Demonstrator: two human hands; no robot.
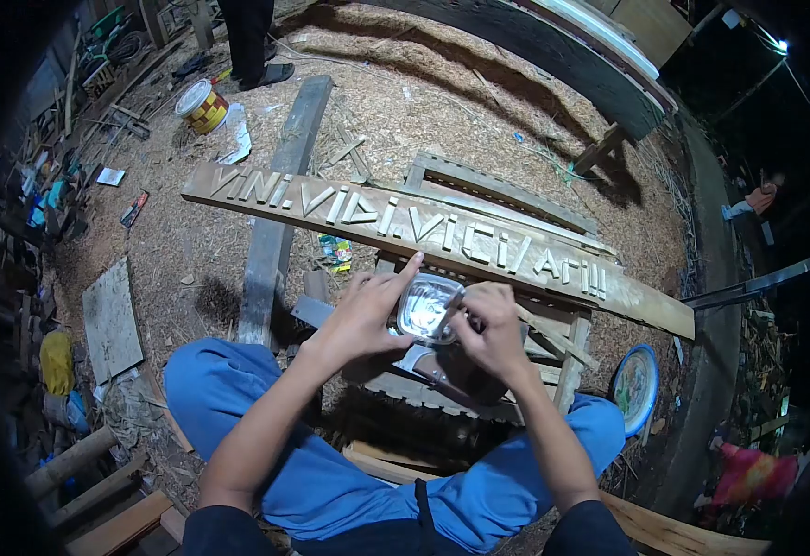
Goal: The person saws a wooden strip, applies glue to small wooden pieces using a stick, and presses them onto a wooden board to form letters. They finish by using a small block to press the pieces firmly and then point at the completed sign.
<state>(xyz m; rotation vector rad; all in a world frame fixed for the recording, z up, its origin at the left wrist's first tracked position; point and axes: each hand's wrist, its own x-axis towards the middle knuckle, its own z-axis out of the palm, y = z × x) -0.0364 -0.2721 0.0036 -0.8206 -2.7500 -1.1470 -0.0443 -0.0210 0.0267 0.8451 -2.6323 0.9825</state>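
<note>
Between my two hands is a small clear plastic container (423, 308) with a shiny, whitish inside. My left hand (360, 310) grips it from the left, thumb near its lower edge and index finger stretched toward the board. The fingers of my right hand (496, 326) are closed at the container's right rim; whatever they pinch is hidden. Just beyond lies a long wooden board (651, 304) bearing raised pale letters (433, 228) that read "VINI.VIDI.VICI/Arill". Below the container, a flat metal blade-like piece (414, 360) partly shows under my hands.
A dark beam (275, 218) runs beneath the board's left part. A paint bucket (203, 107) stands at the back left, near another person's leg (249, 42). To the right is a blue-rimmed basin (635, 391). Wood shavings cover the ground.
</note>
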